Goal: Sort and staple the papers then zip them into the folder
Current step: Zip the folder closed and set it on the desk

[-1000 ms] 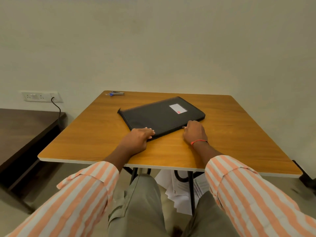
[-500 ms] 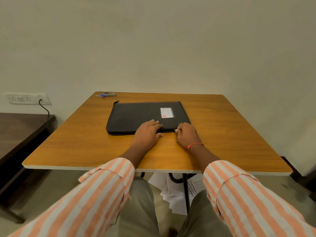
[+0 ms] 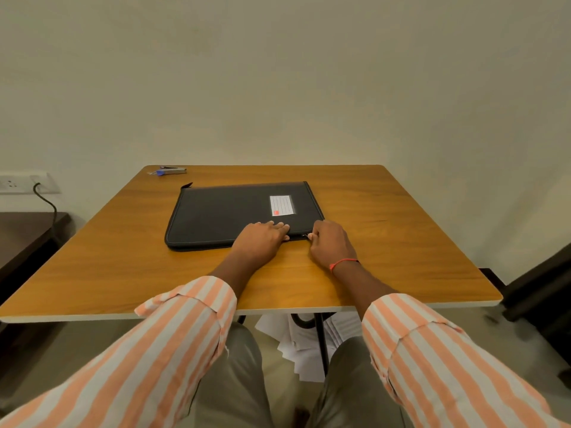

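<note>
folder [image 3: 241, 211], black and zip-edged, lies flat near the middle of the worktop [image 3: 401, 242], its white label [image 3: 280, 206] toward its 2 o'clock side. taking the seated person as 6 o'clock, the left grip [image 3: 261, 239] lies on the folder's 6 o'clock edge with straight fingers pressing it down. the right grip [image 3: 330, 242] is curled at the folder's 5 o'clock corner, fingertips pinched on the small metal zip pull [image 3: 306, 236]. a red thread band [image 3: 343, 262] circles that wrist.

no loose sheet shows on the worktop, and the stapler [image 3: 171, 171] sits apart at the 11 o'clock corner, well away from both hands. judging by that, sorting and stapling look finished and the zipping is in hand. whether the stapled papers are inside cannot be seen, since the cover hides them. the long 6 o'clock edge looks closed up to the pull, but the 3 o'clock side past the corner is too dark to read, so i cannot tell how much zip is left. probably only the run round that corner remains.

white sheets [image 3: 296, 350] lie on the floor under the worktop at 6 o'clock, and whether they belong to the task is unclear. on the wall at 9 o'clock are a socket [image 3: 18, 182] and a black cable [image 3: 46, 202], above a dark side table [image 3: 27, 236].
</note>
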